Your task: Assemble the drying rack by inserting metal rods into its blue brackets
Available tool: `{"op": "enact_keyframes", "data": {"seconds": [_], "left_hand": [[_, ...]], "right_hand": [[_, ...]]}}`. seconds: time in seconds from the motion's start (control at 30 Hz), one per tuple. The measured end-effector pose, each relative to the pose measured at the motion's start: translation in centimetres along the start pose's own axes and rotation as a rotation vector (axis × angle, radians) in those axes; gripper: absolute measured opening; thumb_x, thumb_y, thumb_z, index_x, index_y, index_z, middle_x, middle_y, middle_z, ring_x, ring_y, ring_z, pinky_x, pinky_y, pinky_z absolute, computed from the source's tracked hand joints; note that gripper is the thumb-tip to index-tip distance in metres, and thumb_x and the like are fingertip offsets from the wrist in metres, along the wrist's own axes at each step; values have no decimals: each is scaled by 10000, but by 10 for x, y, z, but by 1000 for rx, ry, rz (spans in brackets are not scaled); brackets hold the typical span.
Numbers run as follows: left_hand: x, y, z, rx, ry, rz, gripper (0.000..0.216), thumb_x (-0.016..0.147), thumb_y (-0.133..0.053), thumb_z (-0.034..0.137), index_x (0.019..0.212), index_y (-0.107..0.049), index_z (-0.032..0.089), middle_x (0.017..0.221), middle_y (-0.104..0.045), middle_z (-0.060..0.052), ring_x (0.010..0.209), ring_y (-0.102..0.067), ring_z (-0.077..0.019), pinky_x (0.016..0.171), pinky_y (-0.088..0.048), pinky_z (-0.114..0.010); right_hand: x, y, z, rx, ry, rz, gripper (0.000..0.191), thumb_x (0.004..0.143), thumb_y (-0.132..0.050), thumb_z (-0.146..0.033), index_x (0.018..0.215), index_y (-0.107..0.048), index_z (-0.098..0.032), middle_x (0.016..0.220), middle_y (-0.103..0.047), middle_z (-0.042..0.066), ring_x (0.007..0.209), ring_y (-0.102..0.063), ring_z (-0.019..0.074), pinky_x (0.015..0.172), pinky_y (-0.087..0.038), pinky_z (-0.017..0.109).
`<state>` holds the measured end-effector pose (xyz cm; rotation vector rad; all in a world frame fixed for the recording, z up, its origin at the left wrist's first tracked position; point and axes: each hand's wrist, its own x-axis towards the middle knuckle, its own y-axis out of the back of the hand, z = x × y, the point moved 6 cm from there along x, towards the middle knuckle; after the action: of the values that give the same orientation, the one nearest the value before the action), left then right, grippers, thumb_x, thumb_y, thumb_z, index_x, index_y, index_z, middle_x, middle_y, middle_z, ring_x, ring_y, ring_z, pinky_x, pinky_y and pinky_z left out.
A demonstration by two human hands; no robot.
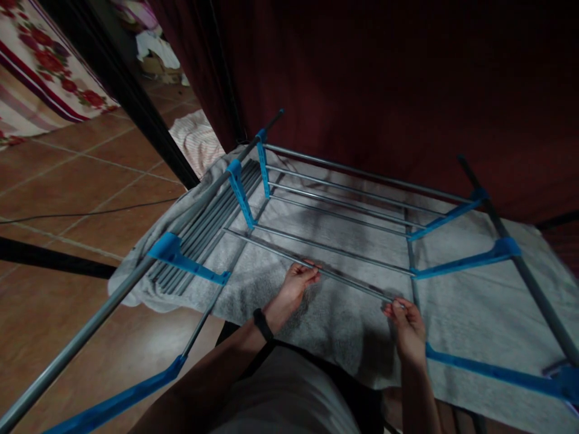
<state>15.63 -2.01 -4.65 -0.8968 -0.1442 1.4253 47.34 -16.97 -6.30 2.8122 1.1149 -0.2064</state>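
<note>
A thin grey metal rod [355, 285] runs slantwise in front of me. My left hand [299, 283] pinches it near its middle, and my right hand [408, 325] has its fingers closed around the near right end. Around both hands stands a partly built rack with a left pole [122, 280] and a right pole [534, 271]. Blue plastic brackets, such as the left bracket [190, 260] and the right bracket [468, 260], sit on these poles. Several crossbars [335, 244] span the two sides beyond the held rod, whose far left end lies above the left lower bar.
Several loose rods [203, 220] lie side by side at the left on a grey towel [353, 337]. A dark red curtain [384, 90] hangs behind. Black frame posts [122, 90] and a cable [90, 213] over the tiled floor [81, 163] are on the left.
</note>
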Motion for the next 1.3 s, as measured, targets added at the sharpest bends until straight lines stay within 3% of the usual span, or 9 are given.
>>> {"op": "enact_keyframes", "data": {"seconds": [0.17,0.33,0.53,0.73,0.9,1.03,1.3], "left_hand": [[-14,-14,-5,13,32,-51,359,623,-1008,265,846,-738,183,967,-804,-65,815,-706,-158,813,-562,-303],[-21,-23,-12,58,43,-63,287,653,-972,234,839,-761,181,961,-805,-68,746,-675,-147,770,-545,-300],[-21,-25,-12,87,29,-62,261,660,-959,262,809,-764,175,946,-799,-66,729,-666,-142,760,-537,-298],[-22,-23,-8,89,41,-50,296,658,-965,275,829,-743,180,952,-795,-64,720,-664,-135,760,-533,-292],[-22,-15,-6,52,55,30,351,626,-982,283,860,-740,183,941,-792,-61,735,-671,-143,753,-532,-296],[-19,-5,0,33,30,86,346,609,-986,265,841,-742,187,931,-789,-58,761,-678,-155,742,-524,-292],[-14,26,37,-16,-60,157,361,634,-1005,289,875,-754,194,962,-779,-71,942,-725,-202,770,-523,-275]], "right_hand": [[-6,6,8,-91,-24,-41,590,656,-913,-640,1034,-699,-242,810,-736,-9,761,-720,195,777,-564,348],[-13,-3,7,-227,-36,-116,554,697,-864,-654,1042,-715,-247,829,-753,16,797,-702,228,793,-534,376],[-13,-4,5,-327,-29,-162,525,755,-793,-666,1059,-746,-241,817,-740,28,793,-690,238,779,-524,389],[-11,-4,-5,-471,7,-199,533,728,-772,-703,993,-794,-242,856,-756,49,773,-668,240,765,-558,401],[-6,1,-8,-535,57,-185,548,711,-747,-736,936,-812,-240,952,-796,76,837,-697,260,807,-583,415],[0,13,-7,-588,80,-138,565,678,-750,-756,906,-814,-243,898,-805,74,817,-716,273,751,-587,404],[10,36,9,-652,39,-72,635,625,-771,-766,985,-795,-244,977,-802,101,883,-734,335,793,-574,477]]}}
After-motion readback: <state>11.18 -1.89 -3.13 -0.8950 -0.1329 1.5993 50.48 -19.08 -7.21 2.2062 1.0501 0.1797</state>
